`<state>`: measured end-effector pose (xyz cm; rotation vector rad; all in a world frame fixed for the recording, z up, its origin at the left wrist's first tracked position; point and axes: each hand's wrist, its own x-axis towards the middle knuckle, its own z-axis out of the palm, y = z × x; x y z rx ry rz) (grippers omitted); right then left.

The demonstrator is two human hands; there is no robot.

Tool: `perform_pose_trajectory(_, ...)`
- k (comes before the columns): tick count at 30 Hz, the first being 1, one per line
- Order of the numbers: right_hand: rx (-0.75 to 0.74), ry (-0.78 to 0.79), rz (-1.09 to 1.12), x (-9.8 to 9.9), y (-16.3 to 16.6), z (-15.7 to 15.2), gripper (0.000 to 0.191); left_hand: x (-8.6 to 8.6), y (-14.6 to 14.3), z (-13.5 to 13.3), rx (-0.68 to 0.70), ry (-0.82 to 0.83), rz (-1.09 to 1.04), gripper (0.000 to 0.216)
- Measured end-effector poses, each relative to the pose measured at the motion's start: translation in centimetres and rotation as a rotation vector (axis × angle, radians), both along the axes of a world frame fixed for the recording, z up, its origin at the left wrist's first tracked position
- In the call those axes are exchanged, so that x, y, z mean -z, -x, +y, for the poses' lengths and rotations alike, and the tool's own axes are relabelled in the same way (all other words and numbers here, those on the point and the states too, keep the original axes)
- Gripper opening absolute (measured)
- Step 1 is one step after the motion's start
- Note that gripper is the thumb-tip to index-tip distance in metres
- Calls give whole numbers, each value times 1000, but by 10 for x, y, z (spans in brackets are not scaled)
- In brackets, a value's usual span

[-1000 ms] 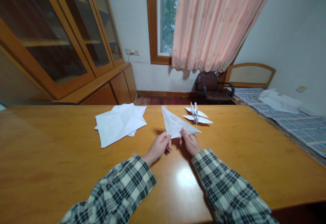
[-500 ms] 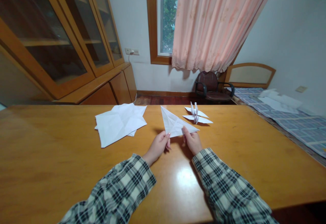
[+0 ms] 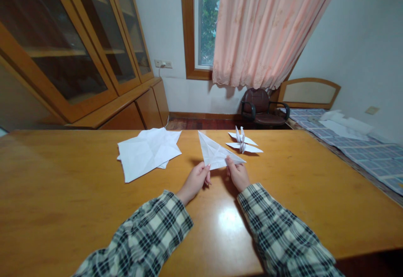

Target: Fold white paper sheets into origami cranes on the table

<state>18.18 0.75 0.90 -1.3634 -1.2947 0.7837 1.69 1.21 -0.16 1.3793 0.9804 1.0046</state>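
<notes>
A white paper folded into a pointed triangle is held just above the wooden table, its tip pointing away from me. My left hand pinches its near left edge. My right hand pinches its near right corner, thumb on top. Both arms wear black-and-white plaid sleeves. Just beyond the right hand sits a finished white paper crane with spread wings.
A loose pile of creased white sheets lies on the table to the left. Past the far edge stand a glass-front wooden cabinet, a brown office chair under a pink curtain, and a bed at right.
The right hand has shifted slightly up and inward along the folded paper, and the paper's right corner has drawn in a little. The left hand has stayed put.
</notes>
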Motion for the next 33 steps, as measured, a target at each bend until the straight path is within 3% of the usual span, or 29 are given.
perform_pose_trajectory(22,35,-8,126,6,-6,5,60,-1,0,0,-10,11,0,37)
perform_pose_trajectory(33,79,4,193,0,-6,4,60,-2,0,0,-22,18,-4,37)
